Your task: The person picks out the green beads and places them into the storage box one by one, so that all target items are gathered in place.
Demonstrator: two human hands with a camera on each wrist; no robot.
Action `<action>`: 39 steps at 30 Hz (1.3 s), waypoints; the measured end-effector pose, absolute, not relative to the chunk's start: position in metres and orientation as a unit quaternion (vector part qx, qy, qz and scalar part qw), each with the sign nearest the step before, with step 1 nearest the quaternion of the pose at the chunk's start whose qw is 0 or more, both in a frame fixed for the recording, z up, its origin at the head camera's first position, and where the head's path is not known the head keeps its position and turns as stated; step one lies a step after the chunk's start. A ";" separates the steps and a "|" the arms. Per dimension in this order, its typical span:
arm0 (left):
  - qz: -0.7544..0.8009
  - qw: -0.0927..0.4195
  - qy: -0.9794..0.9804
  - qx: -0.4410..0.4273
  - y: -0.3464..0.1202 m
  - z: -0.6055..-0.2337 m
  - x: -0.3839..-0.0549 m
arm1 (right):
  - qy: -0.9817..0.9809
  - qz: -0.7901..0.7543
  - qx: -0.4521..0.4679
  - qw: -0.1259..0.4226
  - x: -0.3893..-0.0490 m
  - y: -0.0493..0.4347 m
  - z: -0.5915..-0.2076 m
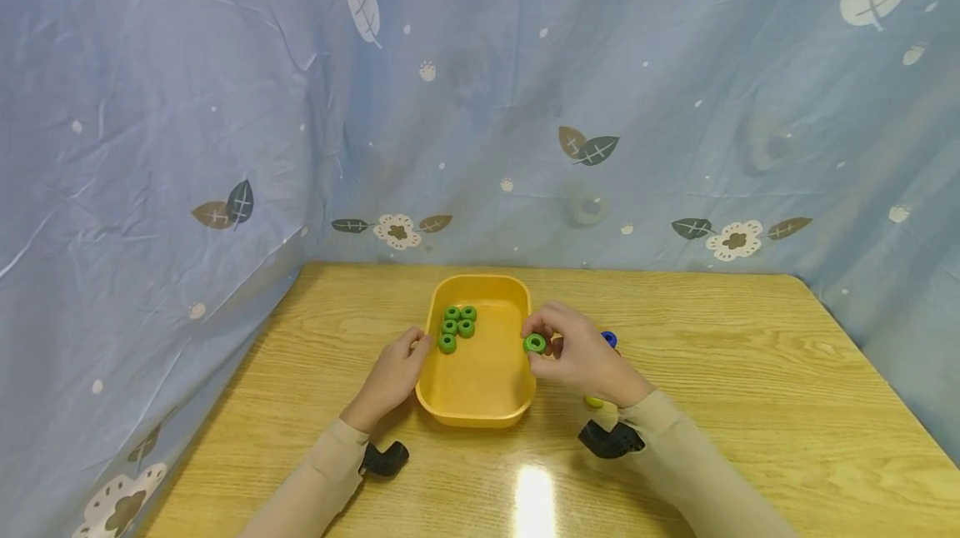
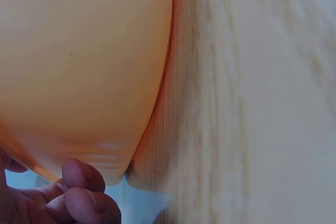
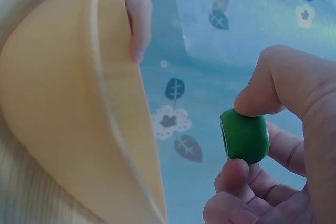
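A yellow-orange plastic tray [image 1: 491, 376] lies on the wooden table. My left hand [image 1: 395, 370] grips its left rim; in the left wrist view, curled fingertips [image 2: 84, 205] show beside the outer wall. Between thumb and fingers, my right hand [image 1: 581, 352] pinches a green bead [image 3: 245, 137] with a wide hole, at the tray's right rim. The right wrist view has this bead held apart from the tray wall [image 3: 58, 87]. Several similar green beads [image 1: 447, 344] stand grouped in the tray's upper left part.
Partly hidden by my right hand, a blue bead [image 1: 611, 338] and something yellow [image 1: 594, 401] lie on the table [image 1: 720, 355]. Black wrist pieces [image 1: 386, 460] show under both sleeves. A blue leaf-patterned cloth [image 1: 480, 105] hangs behind the table and along its sides.
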State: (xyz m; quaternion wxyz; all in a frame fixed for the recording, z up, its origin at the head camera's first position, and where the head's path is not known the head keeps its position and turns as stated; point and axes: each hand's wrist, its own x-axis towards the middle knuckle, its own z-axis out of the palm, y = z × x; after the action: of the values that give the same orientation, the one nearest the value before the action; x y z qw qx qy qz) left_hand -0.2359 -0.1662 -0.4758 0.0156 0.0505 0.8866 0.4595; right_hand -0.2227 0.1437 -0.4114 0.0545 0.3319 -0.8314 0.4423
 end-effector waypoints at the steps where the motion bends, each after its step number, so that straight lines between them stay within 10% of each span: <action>1: 0.458 0.014 0.887 0.050 -0.166 -0.476 -0.236 | -0.831 0.439 0.337 0.056 -0.224 0.141 -0.410; 39: 0.453 0.011 0.890 0.054 -0.167 -0.475 -0.235 | -0.915 0.292 0.260 -0.094 -0.294 0.046 -0.419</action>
State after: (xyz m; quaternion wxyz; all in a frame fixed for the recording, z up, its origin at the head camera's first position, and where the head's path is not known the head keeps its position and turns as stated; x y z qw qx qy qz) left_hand -0.2347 -0.1667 -0.4750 0.0106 0.0538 0.8897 0.4532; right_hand -0.2943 0.0455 -0.4195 -0.0940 0.2603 -0.9154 0.2925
